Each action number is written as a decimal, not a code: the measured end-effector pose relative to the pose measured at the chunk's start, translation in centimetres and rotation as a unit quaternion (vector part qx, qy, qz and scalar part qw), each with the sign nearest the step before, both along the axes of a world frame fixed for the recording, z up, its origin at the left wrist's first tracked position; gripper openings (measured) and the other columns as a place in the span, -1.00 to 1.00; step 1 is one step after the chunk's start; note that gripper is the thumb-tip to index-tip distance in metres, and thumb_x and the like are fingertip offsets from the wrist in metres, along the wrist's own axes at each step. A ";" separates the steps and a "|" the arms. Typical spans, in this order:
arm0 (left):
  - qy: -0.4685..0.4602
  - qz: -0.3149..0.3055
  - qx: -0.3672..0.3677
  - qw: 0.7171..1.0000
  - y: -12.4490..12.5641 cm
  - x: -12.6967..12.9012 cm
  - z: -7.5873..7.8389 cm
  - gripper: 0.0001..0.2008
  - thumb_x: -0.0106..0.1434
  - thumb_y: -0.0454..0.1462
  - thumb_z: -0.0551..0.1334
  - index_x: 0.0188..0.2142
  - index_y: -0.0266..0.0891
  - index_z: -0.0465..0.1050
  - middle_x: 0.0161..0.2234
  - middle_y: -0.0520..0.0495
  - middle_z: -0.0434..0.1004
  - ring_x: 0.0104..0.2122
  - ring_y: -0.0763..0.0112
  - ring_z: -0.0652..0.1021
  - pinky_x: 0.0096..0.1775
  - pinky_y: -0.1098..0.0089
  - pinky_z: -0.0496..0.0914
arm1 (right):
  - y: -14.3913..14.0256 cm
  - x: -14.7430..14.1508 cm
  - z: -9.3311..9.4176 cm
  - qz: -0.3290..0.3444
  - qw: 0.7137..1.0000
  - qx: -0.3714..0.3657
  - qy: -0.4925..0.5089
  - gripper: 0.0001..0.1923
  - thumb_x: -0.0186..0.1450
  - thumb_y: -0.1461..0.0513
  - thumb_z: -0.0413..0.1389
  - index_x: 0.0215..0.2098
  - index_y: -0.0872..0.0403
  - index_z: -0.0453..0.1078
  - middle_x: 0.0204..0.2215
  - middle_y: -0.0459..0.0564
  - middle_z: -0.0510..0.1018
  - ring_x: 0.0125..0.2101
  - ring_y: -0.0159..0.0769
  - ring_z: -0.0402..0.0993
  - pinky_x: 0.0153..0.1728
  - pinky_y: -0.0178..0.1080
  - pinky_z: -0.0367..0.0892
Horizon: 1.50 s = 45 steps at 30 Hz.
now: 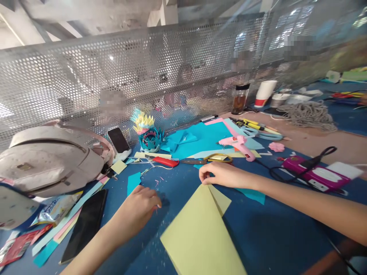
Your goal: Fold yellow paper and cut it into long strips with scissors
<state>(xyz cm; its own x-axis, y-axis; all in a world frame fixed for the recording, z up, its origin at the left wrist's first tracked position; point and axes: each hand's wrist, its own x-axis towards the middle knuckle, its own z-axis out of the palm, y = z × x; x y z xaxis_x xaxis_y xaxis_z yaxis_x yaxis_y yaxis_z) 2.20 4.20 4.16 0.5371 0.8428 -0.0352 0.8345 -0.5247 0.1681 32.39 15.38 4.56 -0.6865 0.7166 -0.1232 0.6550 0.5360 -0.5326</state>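
The right hand (219,175) pinches the far corner of the yellow-green paper (197,233); it looks light and floppy (creases easily). Left of the paper, the left hand (140,208) rests loosely curled, empty.

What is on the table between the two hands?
Only bare blue table with tiny paper scraps lies between the left hand and the right hand pinching the yellow-green paper, in the head view.

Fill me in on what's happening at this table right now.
A person is working with paper at a blue craft table. The right hand pinches the top corner of a folded yellow-green sheet. The left hand rests loosely closed on the table beside it. Scissors, a pink glue gun and teal paper lie beyond.
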 end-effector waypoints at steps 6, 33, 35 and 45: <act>-0.270 0.089 -0.149 0.947 3.8 6.1 1.6 -0.71 0.35 -0.15 0.11 -0.33 -0.21 0.56 -0.38 -0.05 0.62 -0.37 0.29 0.56 -0.32 0.38 0.30 | -0.2 -1.2 0.2 0.012 0.995 -0.028 0.095 -0.91 0.21 0.21 0.19 -0.40 0.07 0.51 -0.46 -0.10 0.58 -0.44 -0.31 0.43 -0.42 -0.31 0.19; -0.432 0.090 -0.296 0.847 7.3 8.9 -2.1 -0.41 0.21 0.24 0.12 -0.56 -0.20 0.11 -0.61 0.18 -0.01 -0.59 0.58 0.04 -0.56 0.45 -0.06 | 0.8 -1.6 -3.2 -0.091 0.921 -0.126 0.356 -0.64 0.13 -0.03 0.30 -0.41 0.13 0.52 -0.46 -0.03 0.55 -0.40 -0.28 0.45 -0.36 -0.29 0.33; -0.436 0.091 -0.299 0.844 7.4 8.8 -2.2 -0.42 0.23 0.23 0.12 -0.56 -0.20 0.12 -0.61 0.18 0.00 -0.59 0.57 0.05 -0.55 0.45 -0.05 | 0.8 -1.6 -3.2 -0.093 0.924 -0.118 0.352 -0.64 0.17 -0.02 0.27 -0.42 0.12 0.49 -0.44 -0.02 0.56 -0.37 -0.26 0.47 -0.34 -0.28 0.35; -0.474 0.094 -0.300 0.822 8.3 8.2 -3.2 -0.41 0.19 0.24 0.16 -0.56 -0.21 0.16 -0.61 0.19 -0.02 -0.58 0.57 0.03 -0.54 0.45 -0.06 | 1.1 -0.8 -3.5 0.123 0.908 0.313 0.252 -0.79 0.42 0.28 0.06 -0.06 -0.03 0.49 -0.11 0.03 0.58 -0.06 -0.23 0.46 -0.05 -0.17 0.35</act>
<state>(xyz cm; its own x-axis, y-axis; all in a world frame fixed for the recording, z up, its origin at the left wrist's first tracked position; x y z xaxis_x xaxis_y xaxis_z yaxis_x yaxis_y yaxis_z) 10.44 12.49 0.92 0.4244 0.8980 -0.1158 0.2353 0.0141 0.9718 31.63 16.52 1.02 -0.6917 0.3563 0.6281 0.2332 0.9334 -0.2728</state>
